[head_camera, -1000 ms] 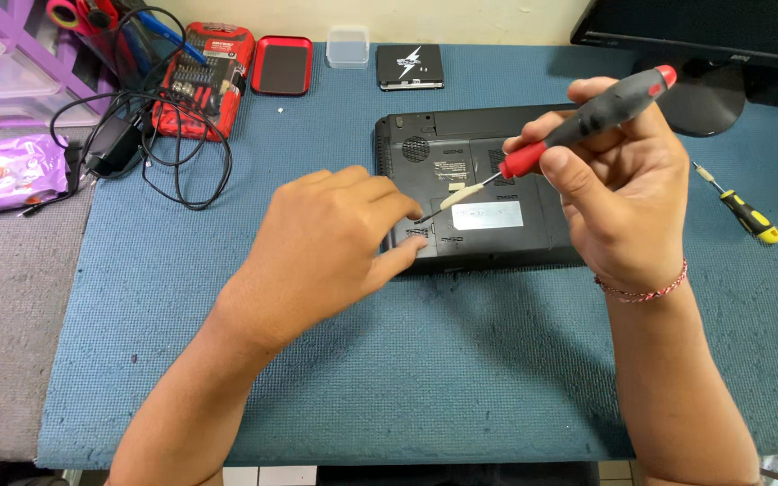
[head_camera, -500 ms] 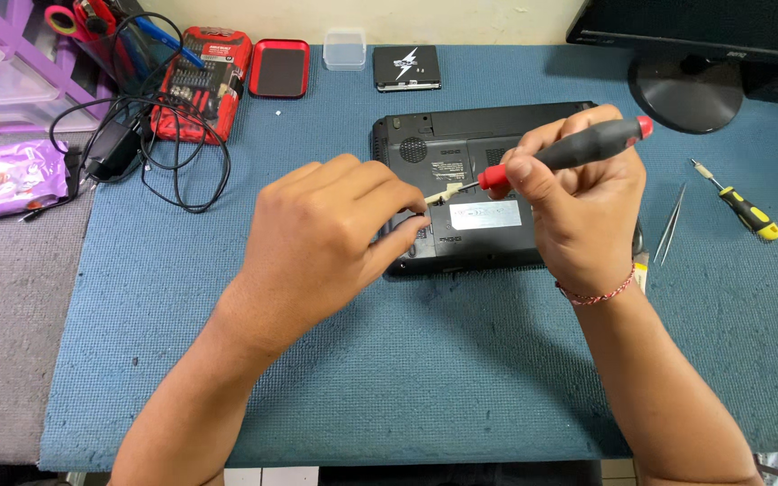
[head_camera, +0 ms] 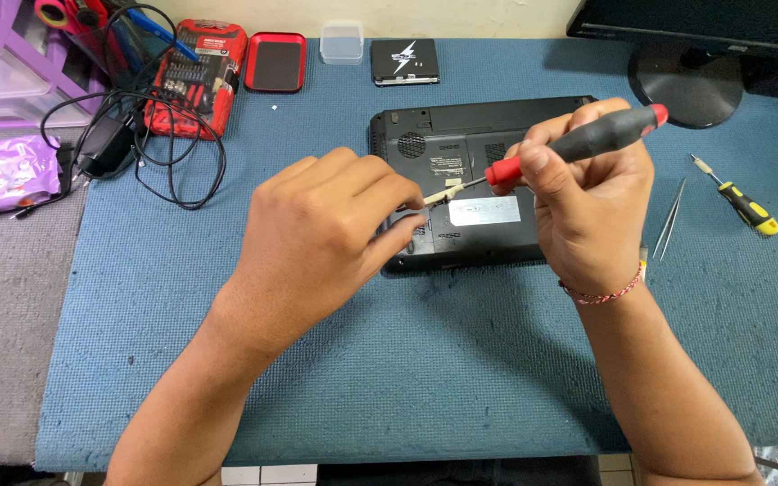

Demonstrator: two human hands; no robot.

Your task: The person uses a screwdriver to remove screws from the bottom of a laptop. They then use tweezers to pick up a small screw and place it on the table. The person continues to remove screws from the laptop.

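A small black laptop (head_camera: 461, 135) lies upside down on the blue mat (head_camera: 407, 378). My right hand (head_camera: 587, 211) grips a screwdriver (head_camera: 578, 144) with a black and red handle, its thin shaft pointing left and down toward the laptop's underside. A pale sleeve on the shaft (head_camera: 443, 192) shows by the tip. My left hand (head_camera: 326, 234) rests on the laptop's left front corner, its fingertips pinched around the tip of the screwdriver. The exact spot under the tip is hidden by my fingers.
A yellow and black screwdriver (head_camera: 738, 200) and tweezers (head_camera: 670, 220) lie at the right. A monitor stand (head_camera: 686, 85) sits at the back right. A red bit set (head_camera: 195, 76), red tray (head_camera: 277, 61), clear box (head_camera: 342, 41), black drive (head_camera: 404, 61) and cables (head_camera: 150, 148) are at the back left.
The screwdriver handle has dropped lower and flatter, and my right hand has shifted slightly. My left hand stays at the tip by the laptop's corner.
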